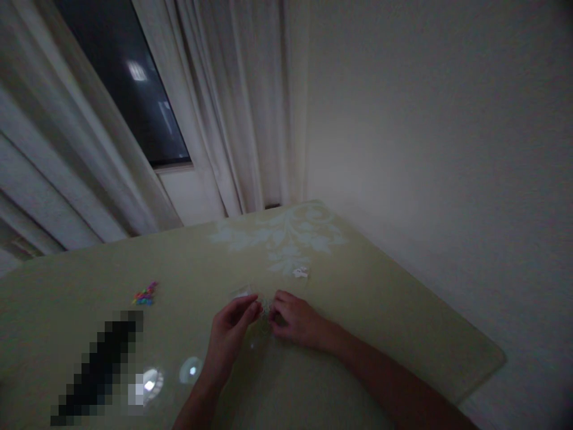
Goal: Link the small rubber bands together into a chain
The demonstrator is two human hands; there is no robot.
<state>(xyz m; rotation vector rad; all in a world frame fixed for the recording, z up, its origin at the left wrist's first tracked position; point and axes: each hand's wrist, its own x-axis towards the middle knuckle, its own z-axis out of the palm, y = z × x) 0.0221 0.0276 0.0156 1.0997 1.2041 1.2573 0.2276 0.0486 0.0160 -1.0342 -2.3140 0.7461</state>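
My left hand (230, 325) and my right hand (295, 321) are close together above the table, fingertips nearly meeting. Between them is a small, pale, see-through thing (265, 308), too dim and small to name. The left thumb and forefinger are pinched together at its left side. On the other side, the curled fingers of my right hand close on it. Just behind the left fingers lies a flat clear piece (242, 291), perhaps plastic, partly covered by the hand.
A small white scrap (301, 272) lies beyond my right hand. Several small bright-coloured pieces (145, 294) form a heap at the left. The pale green table (385, 358) meets a wall (425, 149) on the right and curtains (242, 107) behind. A blurred-out dark patch covers the lower left.
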